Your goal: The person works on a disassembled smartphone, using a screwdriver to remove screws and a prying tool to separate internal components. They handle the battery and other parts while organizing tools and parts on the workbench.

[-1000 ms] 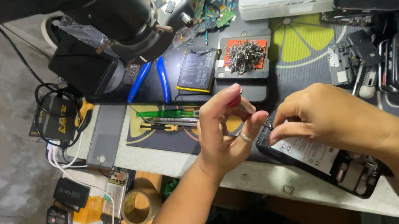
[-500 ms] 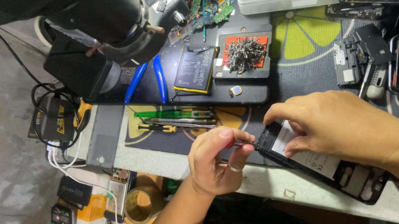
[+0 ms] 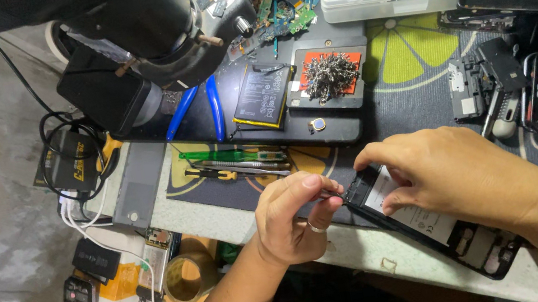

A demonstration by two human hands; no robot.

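Fingers of the left hand pinch narrowly on thin tweezers, whose tips point right at the top end of an opened smartphone. Right hand fingers press on that same end, steadying it. Lying at the lower centre-right on the work mat, the phone's long axis runs diagonally from upper left to lower right.

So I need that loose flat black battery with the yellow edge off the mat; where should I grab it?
Pinch the flat black battery by its long side edges, coming from above. It lies flat, too thin for any other grip, with blue-handled pliers on one side and a red tray of screws on the other.
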